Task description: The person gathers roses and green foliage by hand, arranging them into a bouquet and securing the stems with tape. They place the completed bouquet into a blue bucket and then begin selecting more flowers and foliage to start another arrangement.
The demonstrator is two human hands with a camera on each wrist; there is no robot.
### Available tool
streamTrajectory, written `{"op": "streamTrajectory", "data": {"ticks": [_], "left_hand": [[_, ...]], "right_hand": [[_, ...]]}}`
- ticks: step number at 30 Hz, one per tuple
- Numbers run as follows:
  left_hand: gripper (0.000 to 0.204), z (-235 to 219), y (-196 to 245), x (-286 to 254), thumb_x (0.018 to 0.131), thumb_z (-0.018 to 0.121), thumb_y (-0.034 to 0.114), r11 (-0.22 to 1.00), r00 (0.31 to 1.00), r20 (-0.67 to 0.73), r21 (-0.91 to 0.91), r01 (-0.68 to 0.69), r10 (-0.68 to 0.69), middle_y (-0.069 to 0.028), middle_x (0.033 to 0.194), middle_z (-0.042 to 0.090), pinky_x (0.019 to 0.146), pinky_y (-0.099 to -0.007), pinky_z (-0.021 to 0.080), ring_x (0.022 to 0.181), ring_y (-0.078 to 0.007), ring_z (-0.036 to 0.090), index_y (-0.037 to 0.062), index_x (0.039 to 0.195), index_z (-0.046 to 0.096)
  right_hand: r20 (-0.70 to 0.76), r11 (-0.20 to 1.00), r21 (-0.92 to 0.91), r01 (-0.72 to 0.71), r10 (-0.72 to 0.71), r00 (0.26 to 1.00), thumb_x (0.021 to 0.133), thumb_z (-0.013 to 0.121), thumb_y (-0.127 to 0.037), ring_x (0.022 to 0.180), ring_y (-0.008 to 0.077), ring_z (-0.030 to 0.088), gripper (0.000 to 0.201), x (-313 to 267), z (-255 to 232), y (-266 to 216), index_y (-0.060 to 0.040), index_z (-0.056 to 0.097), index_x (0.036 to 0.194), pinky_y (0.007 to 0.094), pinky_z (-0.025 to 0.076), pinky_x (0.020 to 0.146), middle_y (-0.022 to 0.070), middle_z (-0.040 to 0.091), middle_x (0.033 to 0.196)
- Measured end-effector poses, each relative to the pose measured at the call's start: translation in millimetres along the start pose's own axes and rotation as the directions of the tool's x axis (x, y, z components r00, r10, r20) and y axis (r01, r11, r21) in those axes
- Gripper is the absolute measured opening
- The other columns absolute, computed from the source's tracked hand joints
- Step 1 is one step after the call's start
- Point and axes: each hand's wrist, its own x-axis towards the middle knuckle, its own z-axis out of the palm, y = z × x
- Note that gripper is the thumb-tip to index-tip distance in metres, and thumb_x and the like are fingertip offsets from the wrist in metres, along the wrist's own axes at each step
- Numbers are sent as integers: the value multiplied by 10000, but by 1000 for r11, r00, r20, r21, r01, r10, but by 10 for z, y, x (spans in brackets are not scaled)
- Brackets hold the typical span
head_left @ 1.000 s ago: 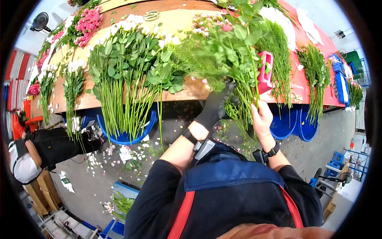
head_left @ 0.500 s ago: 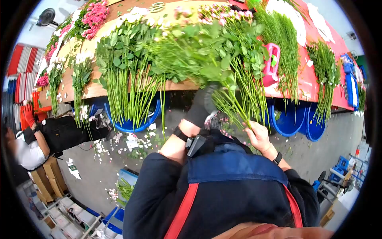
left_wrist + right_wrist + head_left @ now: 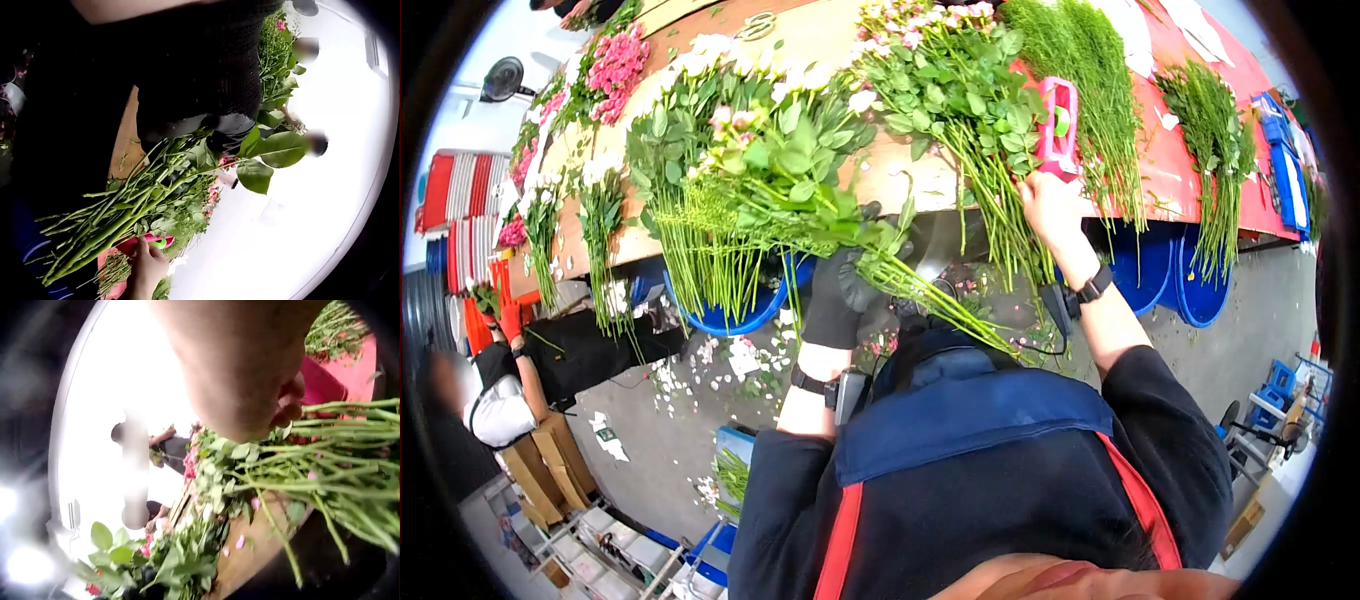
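My left hand point(image 3: 847, 285), in a black glove, grips a mixed bunch of leafy stems point(image 3: 800, 205) with pale pink roses and feathery greenery. Its cut ends point(image 3: 81, 250) slant down toward my body. My bare right hand point(image 3: 1052, 215) is stretched out to the table edge. The fingertips are right at the stems of a pile of pink-and-white roses point(image 3: 960, 95), just below a pink plastic holder point(image 3: 1058, 125) with something green inside. In the right wrist view the fingers point(image 3: 290, 403) bend beside those stems; I cannot tell whether they pinch one.
White roses point(image 3: 665, 150) lie left with stems over the edge, above a blue bucket point(image 3: 740, 318). Feathery greenery point(image 3: 1090, 90) lies on the red table part, with blue buckets point(image 3: 1145, 265) below. Scissors point(image 3: 756, 26) lie at the back. Another person point(image 3: 505, 395) stands at left.
My left hand has carried the bunch leftward and tilted it, flowers to the left. My right hand has let go of its stem ends and moved forward to the rose pile beside the pink holder.
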Motion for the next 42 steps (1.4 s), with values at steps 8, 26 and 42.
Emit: {"op": "streamTrajectory", "data": {"ticks": [8,26,42], "left_hand": [[321,97,-100,-192,957,455,90,997,983,182,73,24,-37,-172,1264,541,984,-592,422,1118,-363,543,30,1270,494],[348,88,-461,81,971,409,137,952,995,2,292,-92,95,-211,1197,551,939,-520,488,1000,-338,610,-29,1273,448],[371,43,-353,173,975,391,135,967,994,70,235,-95,81,-239,1248,528,958,-540,462,1086,-395,564,-30,1306,426]], "right_hand": [[-204,989,141,47,-18,979,771,659,-191,707,293,634,157,-169,455,647,-34,666,767,396,504,689,152,648,741],[-212,786,606,122,12,977,863,637,-191,794,317,609,202,-104,425,-36,5,623,910,385,484,720,163,619,824],[-498,732,551,401,-96,862,787,661,0,700,283,565,81,-66,-7,-12,3,605,845,345,467,646,128,574,765]]}}
